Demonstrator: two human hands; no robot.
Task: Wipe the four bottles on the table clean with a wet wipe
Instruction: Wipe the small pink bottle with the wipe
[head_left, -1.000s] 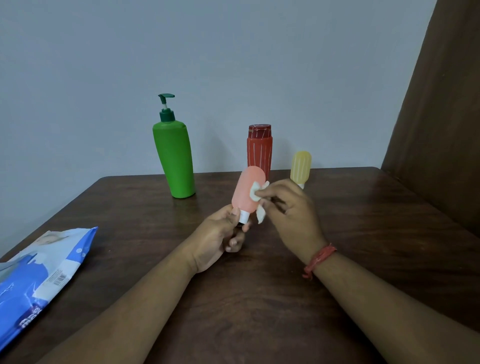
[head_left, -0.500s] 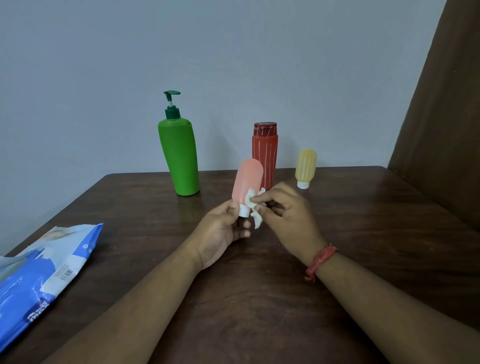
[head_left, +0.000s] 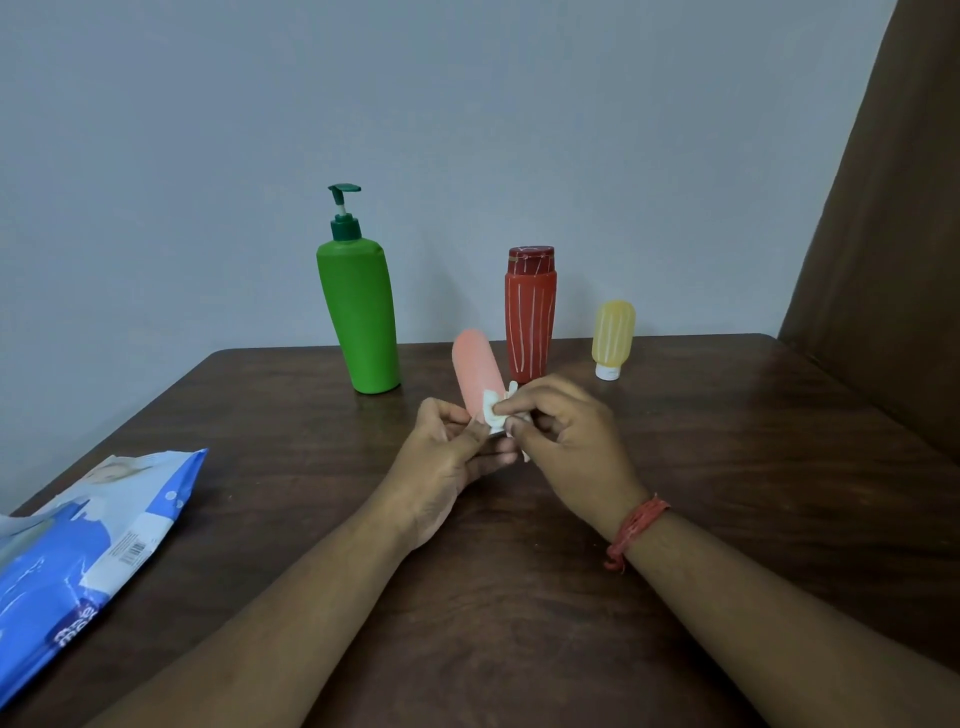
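Note:
A small pink bottle (head_left: 475, 369) is held cap-down above the table, tilted a little to the left. My left hand (head_left: 447, 457) grips its lower end, hiding the cap. My right hand (head_left: 566, 436) pinches a small white wet wipe (head_left: 492, 413) against the bottle's lower side. Behind them a tall green pump bottle (head_left: 361, 317), a red bottle with white stripes (head_left: 531, 312) and a small yellow bottle (head_left: 613, 332) on its white cap stand upright on the brown wooden table (head_left: 727, 467).
A blue and white pack of wet wipes (head_left: 88, 551) lies at the table's left edge. A grey wall runs behind the table. A brown curtain (head_left: 893, 260) hangs at the right.
My right hand has slid the wipe down the pink bottle from its upper part to its lower end. The bottle now leans left instead of right, and both hands sit slightly lower.

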